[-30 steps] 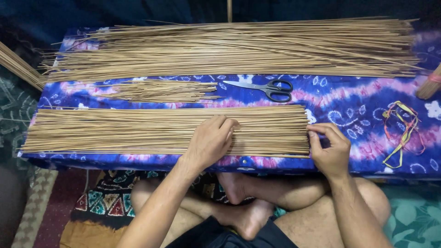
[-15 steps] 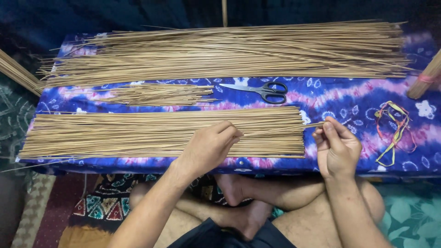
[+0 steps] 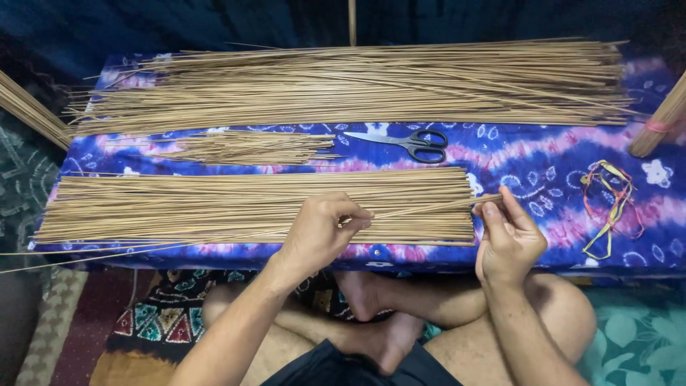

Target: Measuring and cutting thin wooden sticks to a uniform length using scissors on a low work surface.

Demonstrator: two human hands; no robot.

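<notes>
Person sits cross-legged w/ a low desk (image 3: 543, 154) across the lap, covered in a blue-purple tie-dye cloth.

Left hand (image 3: 321, 232) rests on the near stack of sticks (image 3: 214, 207), approx. mid-front; its fingers (image 3: 354, 214) are curled and pressed together, pinching a thin stick (image 3: 429, 207). That stick runs slightly up to the right, lifted a bit off the stack. Right hand (image 3: 509, 239) is just beside the stack's right end; thumb & forefinger pinch the same stick's right tip, other fingers loosely half-spread.

Near stack lies flat, left-right, ends fairly even on the right, a few stray sticks poking out past the desk's left edge.

Behind it: small loose bunch of shorter sticks (image 3: 246, 146), then black-handled scissors (image 3: 411, 143) lying flat, blades pointing left. Far row: big long pile of sticks (image 3: 357, 86) spanning almost the whole desk. Right side of cloth: tangle of coloured rubber bands (image 3: 607, 204), well apart from the hands. Tied stick bundle (image 3: 657, 121) leans in at right edge, another (image 3: 28, 111) at left edge.
</notes>
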